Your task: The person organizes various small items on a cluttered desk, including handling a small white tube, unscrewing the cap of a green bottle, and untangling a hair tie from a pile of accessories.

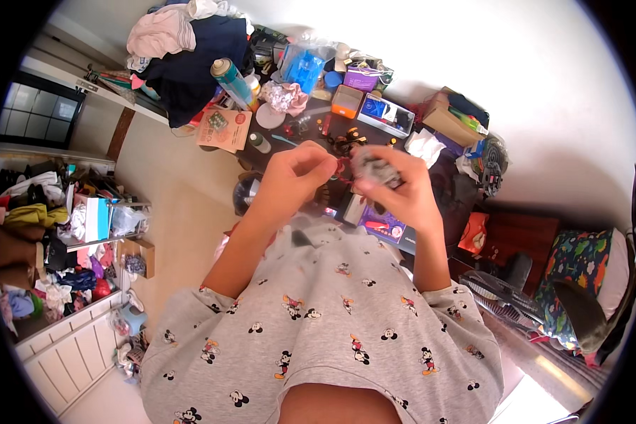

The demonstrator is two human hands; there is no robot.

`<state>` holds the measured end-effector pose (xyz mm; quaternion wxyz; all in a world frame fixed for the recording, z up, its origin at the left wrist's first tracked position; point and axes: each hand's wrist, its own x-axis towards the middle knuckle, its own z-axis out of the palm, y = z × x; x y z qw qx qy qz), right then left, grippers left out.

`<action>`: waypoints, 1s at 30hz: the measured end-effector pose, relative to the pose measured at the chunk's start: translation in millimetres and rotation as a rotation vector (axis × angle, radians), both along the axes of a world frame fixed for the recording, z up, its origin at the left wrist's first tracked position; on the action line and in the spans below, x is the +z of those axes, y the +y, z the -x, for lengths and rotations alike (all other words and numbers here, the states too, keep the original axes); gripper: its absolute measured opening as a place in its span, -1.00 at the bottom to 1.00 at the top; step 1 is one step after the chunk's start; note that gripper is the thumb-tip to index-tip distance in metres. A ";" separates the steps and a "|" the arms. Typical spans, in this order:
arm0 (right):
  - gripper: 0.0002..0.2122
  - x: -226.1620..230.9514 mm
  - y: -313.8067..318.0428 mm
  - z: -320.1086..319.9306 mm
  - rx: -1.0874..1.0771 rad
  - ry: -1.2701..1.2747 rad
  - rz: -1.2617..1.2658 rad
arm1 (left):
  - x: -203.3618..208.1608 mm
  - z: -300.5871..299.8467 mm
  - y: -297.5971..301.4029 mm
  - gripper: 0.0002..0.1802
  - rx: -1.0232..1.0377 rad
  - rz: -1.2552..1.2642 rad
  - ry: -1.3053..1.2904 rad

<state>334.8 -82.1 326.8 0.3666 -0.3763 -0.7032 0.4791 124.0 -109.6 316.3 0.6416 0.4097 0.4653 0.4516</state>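
Observation:
Above the dark, crowded table both my hands are raised close together. My left hand (298, 169) is closed in a pinch on a small red, string-like piece (341, 167); its exact kind is blurred. My right hand (408, 185) is wrapped round a grey, mottled, soft-looking bundle (376, 171), which is smeared by motion. The red piece lies between the two hands, and whether it joins the bundle I cannot tell. Just beyond them is a tangle of dark and gold-coloured items (348, 141) on the table. Below my right hand sits a purple box (381, 225).
An orange box (348, 102), a white open box (386, 115) and a spray can (231, 81) stand at the table's far side. A pink booklet (223, 129) lies at its left end. Crumpled white tissue (425, 146) is to the right. Cluttered shelves (71, 244) line the left.

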 end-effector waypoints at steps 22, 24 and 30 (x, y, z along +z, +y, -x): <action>-0.56 -26.7 -3.8 26.3 -0.111 -0.164 -0.386 | 1.5 -8.0 2.0 -0.86 0.090 -0.127 0.155; -0.61 -27.1 -3.3 20.4 -0.122 -0.136 -0.355 | 1.1 -7.2 1.2 -0.85 0.133 -0.153 0.207; -0.72 -38.8 -5.2 17.1 -0.044 -0.126 -0.188 | 6.1 -2.1 -1.5 -0.86 0.132 0.131 0.003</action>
